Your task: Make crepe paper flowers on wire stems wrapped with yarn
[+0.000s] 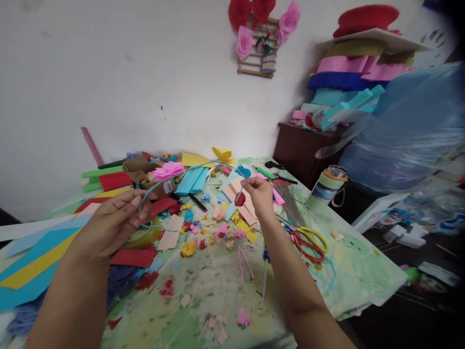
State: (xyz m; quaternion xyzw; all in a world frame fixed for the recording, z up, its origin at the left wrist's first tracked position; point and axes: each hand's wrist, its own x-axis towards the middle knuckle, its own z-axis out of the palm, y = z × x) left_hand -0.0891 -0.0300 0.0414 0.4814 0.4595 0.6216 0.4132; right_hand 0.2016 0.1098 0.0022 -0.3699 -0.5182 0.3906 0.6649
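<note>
A light blue yarn (214, 161) arches above the table between my two hands. My left hand (121, 218) pinches it at the left, and a loose tail hangs below the fingers toward a pale pink paper piece. At the right, my right hand (258, 190) holds the other part between thumb and forefinger. Below that pinch, a short end hangs near a small dark red paper flower (240, 198); whether they touch is unclear. A pink paper flower (168, 170) and a yellow one (224, 155) lie behind the yarn.
The patterned tablecloth (203, 291) carries many paper scraps. Red and yellow scissors (308, 244) lie right of my right forearm, beside thin wires (290, 206). A bottle (328, 185) stands at the right edge. Coloured paper strips (43, 252) cover the left side.
</note>
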